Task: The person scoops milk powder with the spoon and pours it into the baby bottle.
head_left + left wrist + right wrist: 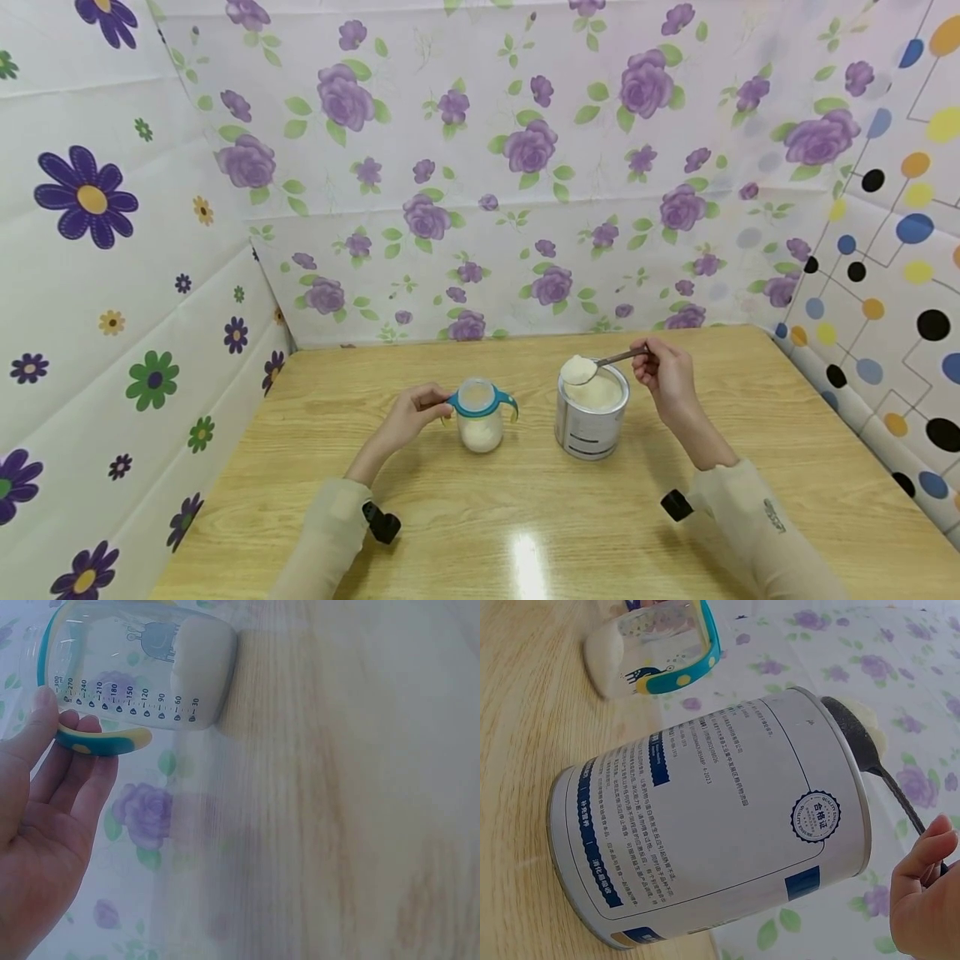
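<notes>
Just right of tin (588, 435), right hand (667, 379) pinched spoon (621, 357) near handle's end, bowl poised over tin's mouth. Spoon probably light, stiff; heaped powder (579, 369) looked loose, easily spilled, best carried level. Left hand (411, 415), fingers curled, clamped side handle (101, 743) of bottle (482, 432), upright on table (465, 517) left of tin: likely light, smooth-walled, tippable, handle surest hold.
</notes>
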The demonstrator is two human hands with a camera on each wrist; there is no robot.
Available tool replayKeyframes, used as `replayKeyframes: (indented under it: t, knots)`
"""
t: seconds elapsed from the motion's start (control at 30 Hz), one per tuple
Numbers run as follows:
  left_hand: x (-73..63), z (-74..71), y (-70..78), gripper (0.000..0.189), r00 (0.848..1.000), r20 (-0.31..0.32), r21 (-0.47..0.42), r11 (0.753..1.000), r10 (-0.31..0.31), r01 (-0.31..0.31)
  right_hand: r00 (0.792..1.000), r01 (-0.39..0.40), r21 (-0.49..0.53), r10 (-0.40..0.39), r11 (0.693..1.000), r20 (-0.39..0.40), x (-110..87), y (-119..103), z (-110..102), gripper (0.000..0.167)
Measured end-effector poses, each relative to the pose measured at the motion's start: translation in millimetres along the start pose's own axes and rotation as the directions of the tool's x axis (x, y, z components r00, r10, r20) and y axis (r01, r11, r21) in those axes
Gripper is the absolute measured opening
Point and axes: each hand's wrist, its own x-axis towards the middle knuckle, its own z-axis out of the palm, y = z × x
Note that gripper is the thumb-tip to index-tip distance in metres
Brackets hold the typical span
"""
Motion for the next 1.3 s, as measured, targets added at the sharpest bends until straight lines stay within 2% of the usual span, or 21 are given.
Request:
replayKeyframes:
  t: [0.37,0.63,1.3]
  knots:
    - [1.4,-1.6,2.0,0.018,1.0,-0.007,0.018,1.0,-0.011,0.011,1.0,0.012,0.006,-0.012,1.0,0.026,3.1,0.6,5.9,0.04]
    - [2.6,-1.2,2.9,0.018,1.0,0.004,-0.002,1.0,0.009,-0.009,0.999,0.026,-0.019,-0.026,0.999,0.034,3.2,-1.3,10.4,0.038]
    - [0.4,-0.3,0.0,0.018,1.0,0.002,0.002,1.0,-0.01,0.01,0.997,0.033,-0.022,-0.032,0.999,0.064,3.7,0.1,17.1,0.038]
